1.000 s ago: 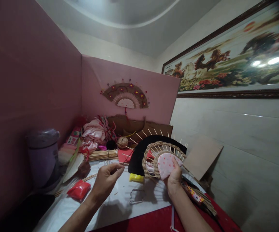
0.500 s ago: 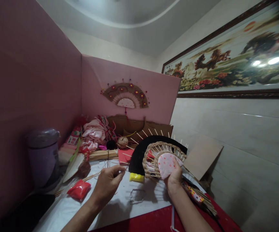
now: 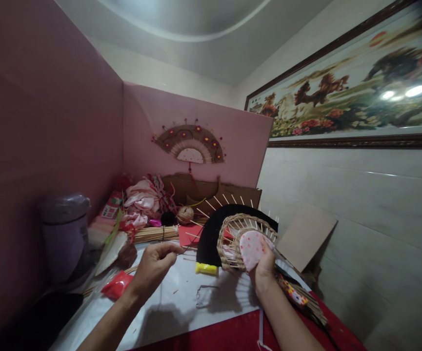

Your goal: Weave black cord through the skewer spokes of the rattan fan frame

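Note:
My right hand (image 3: 264, 273) grips a half-round fan (image 3: 211, 234) by its white, red-spotted base pad, thumb on the front. Woven twine rings the pad, a black band curves outside it, and thin pale sticks poke out past the band. At the fan's left end, my left hand (image 3: 155, 268) is closed in a pinch on a thin dark thread (image 3: 196, 239), which runs up toward the black band. Its fingertips are apart from the fan. Below the band's left end lies a yellow packet (image 3: 206, 268).
A red packet (image 3: 117, 285) lies left of my left hand. Behind are bundled sticks (image 3: 152, 235), a twine ball (image 3: 185, 215) and pink cloth (image 3: 143, 197). A finished fan (image 3: 190, 144) hangs on the pink panel. A purple container (image 3: 66, 243) stands left; a brown board (image 3: 308, 236) leans right.
My left hand has moved slightly left and up, away from the fan's edge, with the thread. The fan has shifted a little in my right hand, which stays nearly in place.

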The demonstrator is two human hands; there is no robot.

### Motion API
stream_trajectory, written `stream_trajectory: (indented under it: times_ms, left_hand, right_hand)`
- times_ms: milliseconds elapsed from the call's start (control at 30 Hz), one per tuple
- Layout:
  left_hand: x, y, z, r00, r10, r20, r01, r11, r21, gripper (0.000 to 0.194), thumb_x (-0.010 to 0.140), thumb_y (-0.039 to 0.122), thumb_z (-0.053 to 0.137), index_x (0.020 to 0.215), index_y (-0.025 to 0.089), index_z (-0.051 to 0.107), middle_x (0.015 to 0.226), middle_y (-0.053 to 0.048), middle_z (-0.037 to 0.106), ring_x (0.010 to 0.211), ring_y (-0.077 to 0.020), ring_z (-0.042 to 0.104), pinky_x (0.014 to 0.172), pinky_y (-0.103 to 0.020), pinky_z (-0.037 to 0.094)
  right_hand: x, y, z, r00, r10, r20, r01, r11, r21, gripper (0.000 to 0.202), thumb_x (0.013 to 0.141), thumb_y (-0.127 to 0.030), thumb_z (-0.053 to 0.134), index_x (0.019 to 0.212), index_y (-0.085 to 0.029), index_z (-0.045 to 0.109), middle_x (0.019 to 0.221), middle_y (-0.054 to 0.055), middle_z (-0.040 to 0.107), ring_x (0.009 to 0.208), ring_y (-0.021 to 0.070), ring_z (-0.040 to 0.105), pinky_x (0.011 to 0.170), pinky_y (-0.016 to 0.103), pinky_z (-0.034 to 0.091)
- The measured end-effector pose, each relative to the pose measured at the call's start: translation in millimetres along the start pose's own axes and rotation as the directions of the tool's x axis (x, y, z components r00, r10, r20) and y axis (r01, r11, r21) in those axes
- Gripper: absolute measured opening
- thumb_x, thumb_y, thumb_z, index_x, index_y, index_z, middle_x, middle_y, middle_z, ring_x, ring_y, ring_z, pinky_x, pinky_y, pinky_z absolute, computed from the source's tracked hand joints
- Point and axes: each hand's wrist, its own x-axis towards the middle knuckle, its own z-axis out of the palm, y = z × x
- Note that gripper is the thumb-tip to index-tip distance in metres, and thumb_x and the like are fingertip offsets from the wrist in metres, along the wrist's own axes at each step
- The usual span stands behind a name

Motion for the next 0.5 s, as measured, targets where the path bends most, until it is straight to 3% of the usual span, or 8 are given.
stream_trajectory:
  times_ms: [100, 200, 500]
  left_hand:
    - [1, 7, -3.6, 0.996, -0.089, -0.015, 0.088, 0.994, -0.067, 0.028, 0.056, 0.025, 0.049, 0.066, 0.012, 0.072, 0.043, 0.004, 0.041, 0.045, -0.0083, 0.029, 0.045, -0.022, 0.021]
    - [1, 10, -5.8, 0.986, -0.161, 0.048, 0.166, 0.978, -0.127, 0.03, 0.053, 0.025, 0.047, 0.065, 0.011, 0.072, 0.039, 0.007, 0.03, 0.042, -0.0065, 0.021, 0.043, -0.022, 0.015]
    - [0, -3, 3.8, 0.934, -0.241, 0.264, 0.302, 0.926, -0.226, 0.038, 0.055, 0.024, 0.051, 0.082, 0.008, 0.072, 0.039, 0.008, 0.029, 0.04, -0.0053, 0.019, 0.041, -0.022, 0.01]
  right_hand:
    - [0, -1, 1, 1.0, -0.005, 0.005, 0.005, 1.0, -0.02, 0.03, 0.07, -0.037, 0.053, 0.094, -0.02, 0.06, 0.076, 0.0, 0.069, 0.072, 0.0169, 0.065, 0.071, 0.032, 0.053]
    - [-1, -1, 1, 1.0, 0.001, -0.003, -0.001, 1.0, -0.01, 0.03, 0.07, -0.035, 0.053, 0.095, -0.02, 0.06, 0.075, -0.001, 0.069, 0.066, 0.0152, 0.064, 0.068, 0.029, 0.053]
    - [-5, -1, 2, 1.0, 0.02, 0.013, -0.02, 1.0, 0.017, 0.031, 0.073, -0.036, 0.05, 0.096, -0.018, 0.061, 0.073, 0.001, 0.069, 0.071, 0.0172, 0.065, 0.073, 0.034, 0.053]
